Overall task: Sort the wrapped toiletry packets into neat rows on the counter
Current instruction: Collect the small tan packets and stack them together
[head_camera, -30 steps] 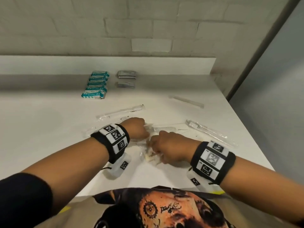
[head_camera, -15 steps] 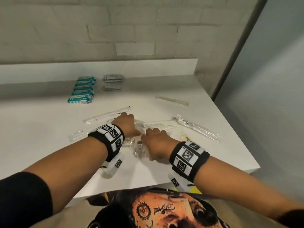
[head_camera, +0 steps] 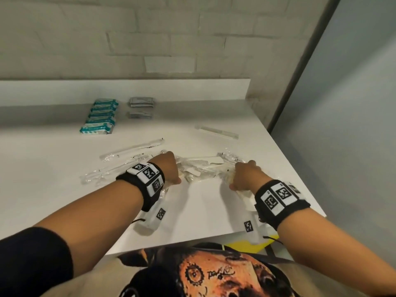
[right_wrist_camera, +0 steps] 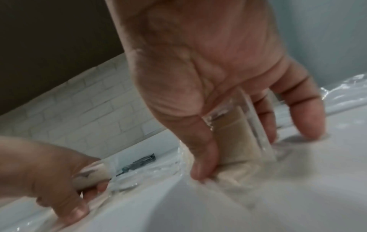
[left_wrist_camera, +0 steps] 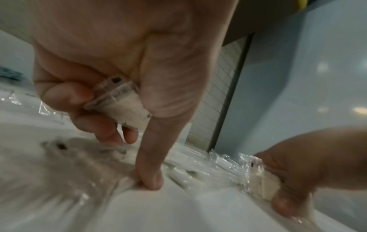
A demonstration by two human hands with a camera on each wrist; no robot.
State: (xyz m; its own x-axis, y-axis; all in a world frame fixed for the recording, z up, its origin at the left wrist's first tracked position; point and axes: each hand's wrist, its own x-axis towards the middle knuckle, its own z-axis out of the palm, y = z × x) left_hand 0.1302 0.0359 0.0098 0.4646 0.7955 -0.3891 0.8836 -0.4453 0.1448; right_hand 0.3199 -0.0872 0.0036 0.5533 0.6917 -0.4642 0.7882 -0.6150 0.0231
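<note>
My left hand (head_camera: 171, 168) (left_wrist_camera: 111, 113) grips a small clear-wrapped white packet (left_wrist_camera: 121, 103) in its curled fingers, its thumb tip pressed on the white counter (head_camera: 203, 211). My right hand (head_camera: 242, 174) (right_wrist_camera: 238, 138) pinches several clear-wrapped cream packets (right_wrist_camera: 238, 141) between thumb and fingers, low over the counter. Between the two hands lie clear-wrapped combs (head_camera: 199, 166). Wrapped toothbrushes (head_camera: 132, 148) lie left of my left hand.
A row of teal packets (head_camera: 100, 116) and two stacks of grey sachets (head_camera: 141, 108) sit at the back by the wall. A long clear packet (head_camera: 216, 131) lies at the back right. The counter's right edge (head_camera: 300, 179) and front edge are close.
My hands were together over the pile; they have moved apart, the right one toward the right edge, each with packets in its fingers. The head view has tilted up.
</note>
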